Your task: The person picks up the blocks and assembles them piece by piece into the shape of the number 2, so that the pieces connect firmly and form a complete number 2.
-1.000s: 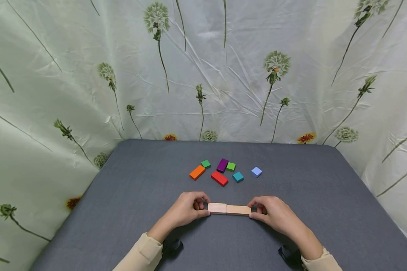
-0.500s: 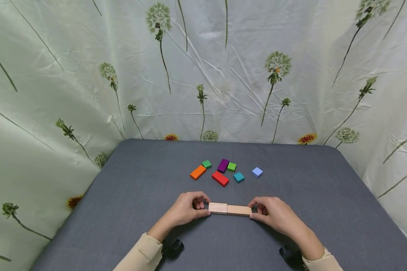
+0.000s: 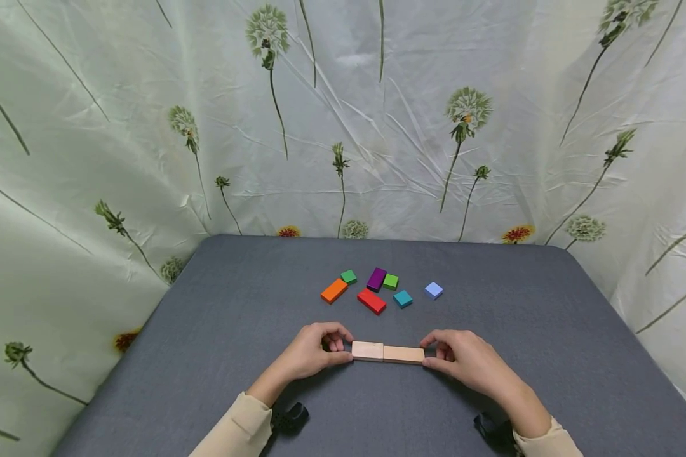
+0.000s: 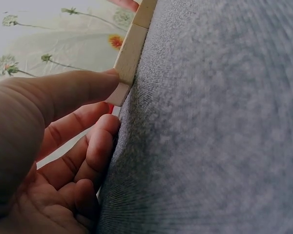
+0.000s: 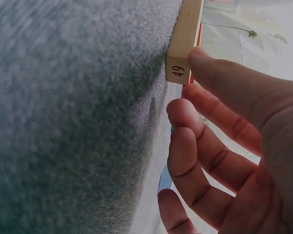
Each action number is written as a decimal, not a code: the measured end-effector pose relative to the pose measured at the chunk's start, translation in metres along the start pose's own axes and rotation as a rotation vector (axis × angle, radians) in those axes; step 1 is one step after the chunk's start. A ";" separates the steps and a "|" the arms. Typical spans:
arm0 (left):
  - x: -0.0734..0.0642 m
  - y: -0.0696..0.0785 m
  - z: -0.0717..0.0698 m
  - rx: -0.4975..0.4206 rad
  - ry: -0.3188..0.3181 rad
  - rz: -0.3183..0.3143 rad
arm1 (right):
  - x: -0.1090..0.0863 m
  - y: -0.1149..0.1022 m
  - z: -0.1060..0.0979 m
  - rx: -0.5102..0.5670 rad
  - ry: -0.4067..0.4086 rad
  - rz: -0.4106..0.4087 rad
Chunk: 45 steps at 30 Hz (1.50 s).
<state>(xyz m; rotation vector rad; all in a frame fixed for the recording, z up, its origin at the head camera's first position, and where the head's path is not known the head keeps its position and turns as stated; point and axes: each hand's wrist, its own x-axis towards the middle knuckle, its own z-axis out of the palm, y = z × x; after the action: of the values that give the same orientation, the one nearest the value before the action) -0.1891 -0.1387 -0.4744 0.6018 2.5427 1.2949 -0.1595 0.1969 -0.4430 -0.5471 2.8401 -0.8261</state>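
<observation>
Two plain wooden blocks lie end to end on the grey table in the head view, a paler left wooden block and a right wooden block. My left hand is at the outer end of the left one, thumb and index finger either side of its corner. At the opposite end, my right hand pinches the right block between thumb and index finger. The right wrist view shows the number 49 on that block's end face. In both wrist views the thumb tip meets the wood, while the index fingertip is partly hidden.
Beyond the hands lie small coloured blocks: orange, green, purple, light green, red, teal and light blue. A floral curtain hangs behind the grey table.
Both hands have shifted very slightly outward, away from each other, at the ends of the wooden blocks. The blocks stay in line on the table.
</observation>
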 end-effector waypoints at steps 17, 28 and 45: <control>-0.001 0.000 0.003 -0.004 0.012 -0.018 | -0.001 -0.002 0.002 -0.005 -0.009 -0.024; 0.000 0.003 0.003 0.008 0.023 -0.014 | 0.008 -0.003 -0.010 -0.006 -0.038 0.008; -0.001 0.003 0.001 -0.013 0.028 -0.013 | 0.044 -0.014 -0.022 -0.075 0.001 -0.010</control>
<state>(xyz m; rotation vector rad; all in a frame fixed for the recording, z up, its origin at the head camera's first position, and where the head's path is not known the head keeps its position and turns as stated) -0.1869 -0.1368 -0.4725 0.5680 2.5542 1.3228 -0.2009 0.1802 -0.4181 -0.5703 2.8816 -0.7241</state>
